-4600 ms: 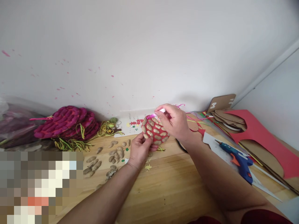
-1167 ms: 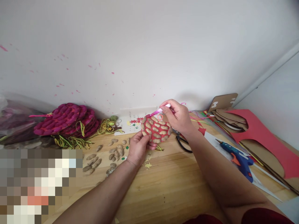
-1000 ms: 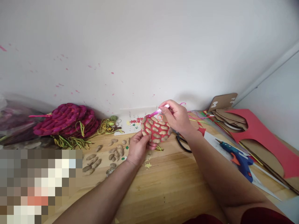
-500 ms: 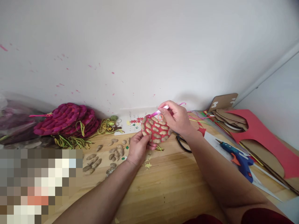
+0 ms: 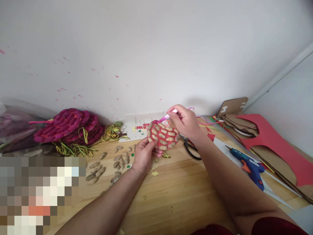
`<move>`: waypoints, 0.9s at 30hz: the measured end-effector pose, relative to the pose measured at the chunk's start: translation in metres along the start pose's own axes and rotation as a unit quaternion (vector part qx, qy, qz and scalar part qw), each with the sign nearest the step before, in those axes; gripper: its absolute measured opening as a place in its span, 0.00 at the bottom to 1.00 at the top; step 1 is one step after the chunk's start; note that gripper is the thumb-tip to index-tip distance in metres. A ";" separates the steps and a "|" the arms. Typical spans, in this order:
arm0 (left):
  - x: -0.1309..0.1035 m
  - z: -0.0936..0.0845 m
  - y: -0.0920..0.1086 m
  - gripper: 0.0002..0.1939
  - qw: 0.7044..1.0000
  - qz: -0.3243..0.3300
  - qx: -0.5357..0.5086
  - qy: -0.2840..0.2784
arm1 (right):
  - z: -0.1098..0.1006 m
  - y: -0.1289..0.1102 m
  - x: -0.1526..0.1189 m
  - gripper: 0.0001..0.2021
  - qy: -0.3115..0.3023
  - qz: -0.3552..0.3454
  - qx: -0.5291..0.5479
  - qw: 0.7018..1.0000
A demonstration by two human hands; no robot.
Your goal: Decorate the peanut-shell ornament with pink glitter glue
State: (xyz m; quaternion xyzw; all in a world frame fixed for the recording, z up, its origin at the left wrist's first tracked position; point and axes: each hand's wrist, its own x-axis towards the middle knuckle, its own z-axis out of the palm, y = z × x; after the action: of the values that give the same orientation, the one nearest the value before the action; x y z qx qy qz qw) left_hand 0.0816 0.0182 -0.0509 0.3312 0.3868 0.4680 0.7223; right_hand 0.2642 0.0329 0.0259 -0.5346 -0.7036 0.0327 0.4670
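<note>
Peanut-covered red disc (image 5: 162, 135), held up over the counter (image 5: 171, 192), between the hands. Left hand (image 5: 143, 155): fingers pinch its lower-left rim, thumb in front. Right hand (image 5: 187, 122): fingers pinch the pink-and-white pen (image 5: 166, 117), tip at disc's upper edge. Disc likely light, backing fairly stiff; shells rough, not slippery, but brittle and could crack or pop off. Best hold: rim, thumb between shells, light squeeze, wet color avoided.

At centre, a red disc (image 5: 159, 134) carries rows of tan peanuts (image 5: 163, 142); at left, stacked discs (image 5: 68, 125) show magenta over red.
</note>
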 end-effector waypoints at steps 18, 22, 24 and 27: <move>-0.002 0.002 -0.002 0.15 0.999 0.015 0.048 -0.002 | -0.007 -0.004 0.002 0.12 0.021 0.048 0.010 0.999; -0.003 0.002 -0.002 0.14 0.999 0.015 0.051 -0.007 | -0.004 -0.003 0.002 0.12 0.007 0.045 0.001 0.999; -0.003 0.001 -0.002 0.14 0.999 0.014 0.051 -0.010 | -0.004 -0.002 0.002 0.12 0.012 0.050 -0.009 0.999; -0.002 0.001 -0.003 0.14 0.998 0.015 0.051 -0.016 | -0.005 0.000 0.002 0.13 0.020 0.056 -0.006 0.998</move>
State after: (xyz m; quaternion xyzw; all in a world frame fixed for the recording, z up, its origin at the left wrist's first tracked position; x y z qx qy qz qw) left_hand 0.0831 0.0153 -0.0522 0.3808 0.3940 0.4527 0.7034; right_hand 0.2679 0.0323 0.0301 -0.5767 -0.6632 0.0438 0.4751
